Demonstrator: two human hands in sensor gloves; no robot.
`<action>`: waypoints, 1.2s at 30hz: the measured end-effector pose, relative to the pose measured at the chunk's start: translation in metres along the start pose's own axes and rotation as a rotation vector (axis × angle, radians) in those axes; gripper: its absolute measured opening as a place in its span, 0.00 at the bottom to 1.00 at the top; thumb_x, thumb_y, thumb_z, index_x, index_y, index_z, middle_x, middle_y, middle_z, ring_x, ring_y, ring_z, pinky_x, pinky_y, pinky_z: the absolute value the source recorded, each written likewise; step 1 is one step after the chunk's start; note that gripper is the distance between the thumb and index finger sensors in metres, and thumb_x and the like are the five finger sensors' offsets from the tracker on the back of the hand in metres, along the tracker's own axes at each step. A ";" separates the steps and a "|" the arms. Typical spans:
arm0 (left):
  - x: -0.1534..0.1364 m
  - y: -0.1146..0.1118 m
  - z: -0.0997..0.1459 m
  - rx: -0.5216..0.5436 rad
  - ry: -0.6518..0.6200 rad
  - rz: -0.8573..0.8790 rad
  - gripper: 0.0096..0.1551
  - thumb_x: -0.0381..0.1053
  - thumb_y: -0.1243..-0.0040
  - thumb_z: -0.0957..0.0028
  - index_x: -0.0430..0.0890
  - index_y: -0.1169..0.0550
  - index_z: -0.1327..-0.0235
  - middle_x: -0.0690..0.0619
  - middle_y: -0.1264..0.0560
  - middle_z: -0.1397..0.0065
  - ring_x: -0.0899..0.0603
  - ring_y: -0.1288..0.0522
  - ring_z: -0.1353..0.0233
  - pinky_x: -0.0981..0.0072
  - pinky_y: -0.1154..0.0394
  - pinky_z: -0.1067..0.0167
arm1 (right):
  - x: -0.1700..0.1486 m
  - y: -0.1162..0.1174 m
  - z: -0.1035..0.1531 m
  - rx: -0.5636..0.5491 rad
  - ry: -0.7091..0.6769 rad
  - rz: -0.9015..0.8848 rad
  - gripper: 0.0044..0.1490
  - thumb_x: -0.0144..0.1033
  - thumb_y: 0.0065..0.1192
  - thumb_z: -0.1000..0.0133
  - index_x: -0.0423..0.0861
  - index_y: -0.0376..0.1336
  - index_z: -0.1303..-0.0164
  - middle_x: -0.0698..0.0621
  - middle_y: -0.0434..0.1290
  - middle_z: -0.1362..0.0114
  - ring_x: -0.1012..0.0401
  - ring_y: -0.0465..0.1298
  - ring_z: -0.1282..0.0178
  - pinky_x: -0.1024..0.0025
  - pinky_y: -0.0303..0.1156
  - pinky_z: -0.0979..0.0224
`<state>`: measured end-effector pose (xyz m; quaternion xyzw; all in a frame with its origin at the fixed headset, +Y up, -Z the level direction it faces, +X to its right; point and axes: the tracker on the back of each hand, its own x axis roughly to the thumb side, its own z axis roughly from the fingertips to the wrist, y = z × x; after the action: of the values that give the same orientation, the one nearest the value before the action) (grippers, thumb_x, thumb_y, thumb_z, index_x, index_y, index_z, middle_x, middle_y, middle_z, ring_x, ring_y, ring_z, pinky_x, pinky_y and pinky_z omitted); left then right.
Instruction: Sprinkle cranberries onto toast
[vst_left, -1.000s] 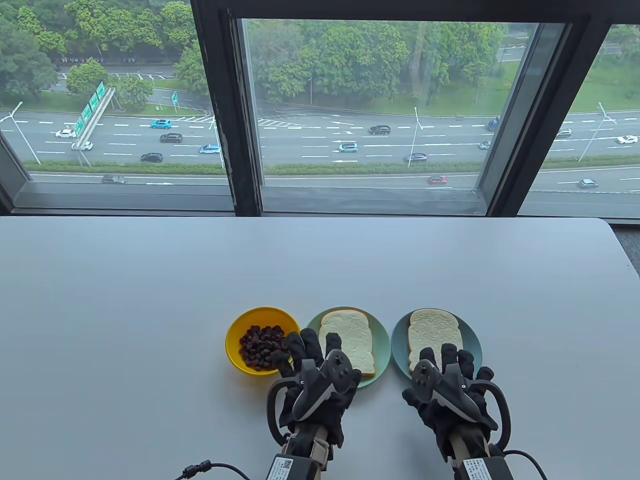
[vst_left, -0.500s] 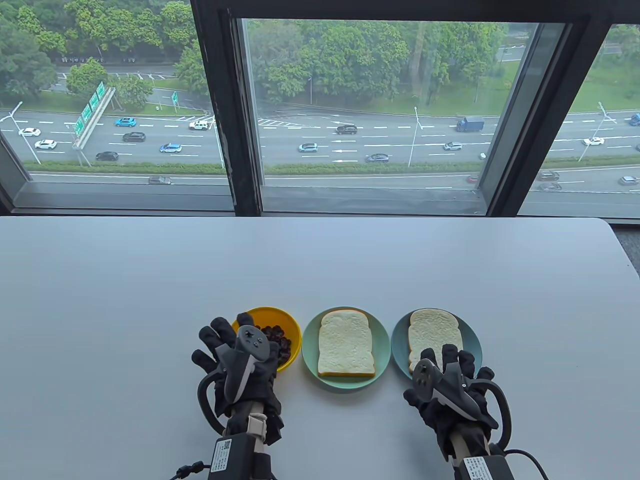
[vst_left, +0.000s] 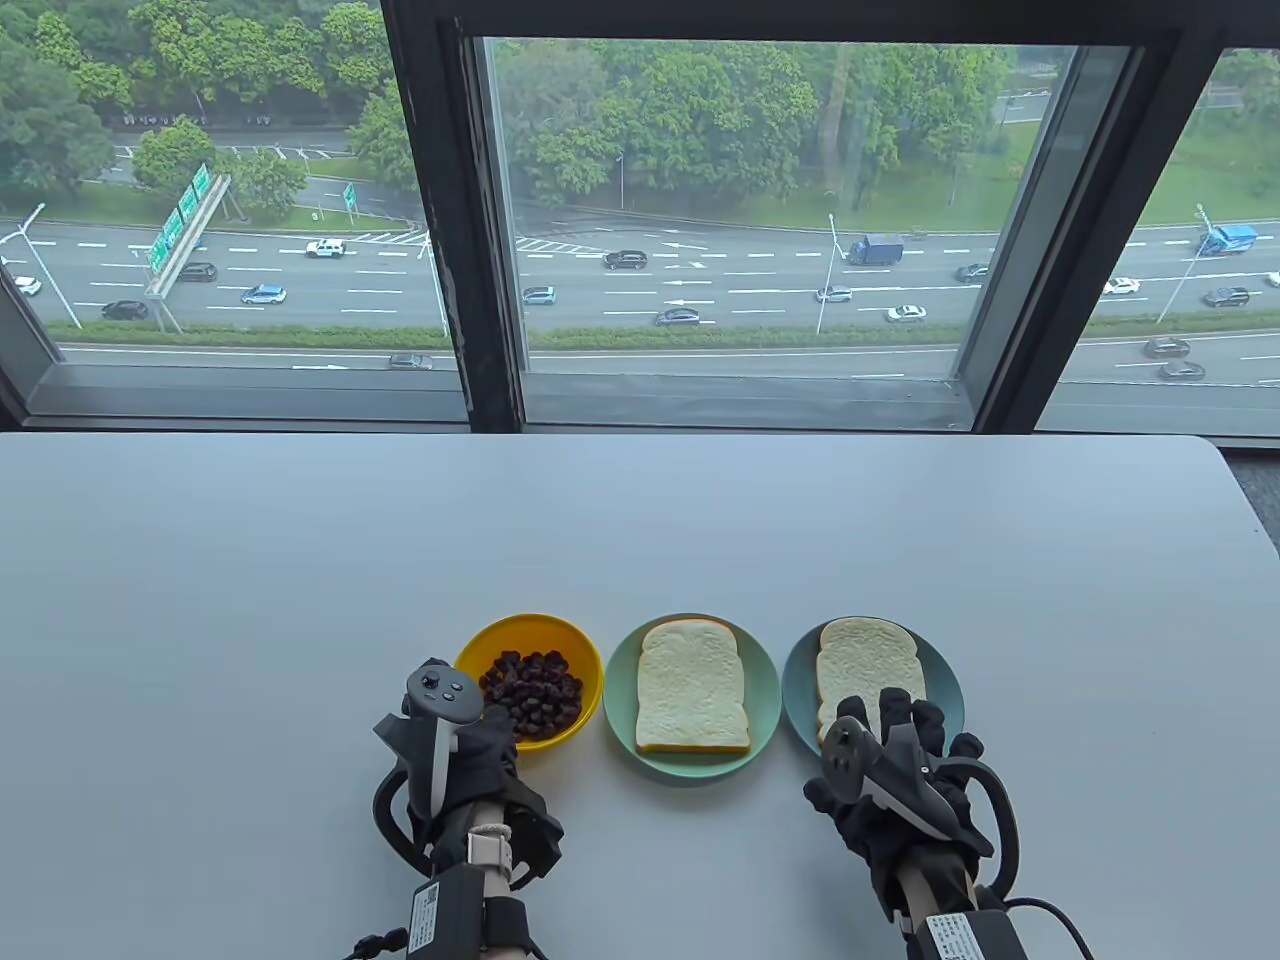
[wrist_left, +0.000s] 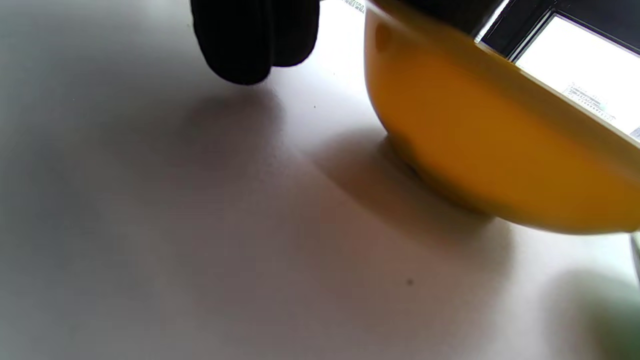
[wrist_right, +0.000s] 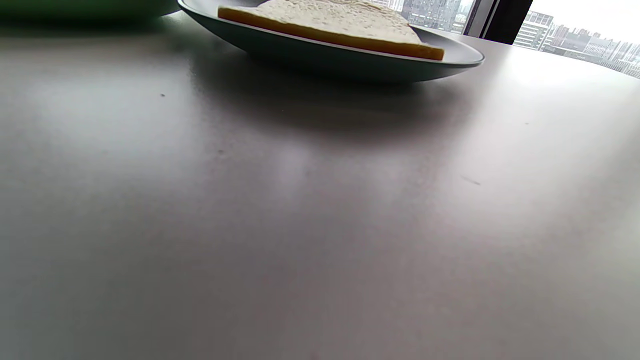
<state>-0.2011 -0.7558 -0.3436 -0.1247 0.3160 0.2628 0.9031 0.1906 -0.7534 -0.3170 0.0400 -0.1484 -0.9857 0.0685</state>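
Table view shows the person's left hand (vst_left: 470, 770) nearest the desk's near edge, curled against the near-left side of the yellow bowl (vst_left: 575, 640). In the left wrist view, dark glove shows at the bowl's rim and more fingers (wrist_left: 255, 42) hang beside its outer wall, so the hand appears to grip the bowl at the rim; how firmly it holds cannot be told. The bowl's base looks to be touching the desk (vst_left: 300, 560).

The right hand (vst_left: 900, 790) rests with spread, relaxed fingers over the near edge of the right plate (vst_left: 945, 680), holding nothing; whether it touches the bread cannot be told.

A little further in, the cranberries (vst_left: 530, 690) sit heaped in the bowl. Just right of it stands the middle plate (vst_left: 765, 690) carrying one slice of toast (vst_left: 692, 690), and beyond that the right plate with a second slice (vst_left: 865, 660). Both slices are bare, so the sprinkling is not yet begun.

The step in hand seems to be taking up the bowl. To do it well, the hand should get a secure hold across the rim, lift level, carry the bowl over the middle slice, then tip it gently. The berries look loose and clumped, so a sudden tilt would likely dump them in a heap or send some rolling onto the desk.
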 end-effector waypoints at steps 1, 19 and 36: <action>0.000 0.000 0.000 0.007 0.000 0.013 0.50 0.57 0.46 0.47 0.60 0.61 0.23 0.50 0.47 0.16 0.46 0.30 0.29 0.61 0.22 0.39 | 0.000 0.000 0.000 0.000 0.000 -0.002 0.55 0.74 0.28 0.55 0.58 0.19 0.29 0.40 0.24 0.22 0.39 0.32 0.21 0.29 0.41 0.27; -0.025 0.002 -0.006 -0.062 0.084 0.271 0.38 0.45 0.43 0.51 0.49 0.39 0.25 0.46 0.27 0.38 0.46 0.20 0.50 0.68 0.13 0.63 | 0.000 0.000 0.000 0.008 0.010 0.010 0.55 0.72 0.31 0.54 0.58 0.20 0.29 0.40 0.24 0.22 0.39 0.32 0.21 0.30 0.41 0.26; -0.048 0.003 -0.002 -0.064 0.092 0.504 0.20 0.41 0.32 0.64 0.55 0.24 0.59 0.46 0.24 0.53 0.40 0.20 0.60 0.56 0.10 0.75 | -0.003 0.001 0.000 0.018 0.016 0.022 0.54 0.71 0.32 0.54 0.58 0.22 0.28 0.40 0.25 0.22 0.39 0.33 0.21 0.31 0.42 0.26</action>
<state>-0.2360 -0.7729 -0.3148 -0.0822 0.3692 0.4834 0.7894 0.1938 -0.7541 -0.3160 0.0466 -0.1571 -0.9832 0.0800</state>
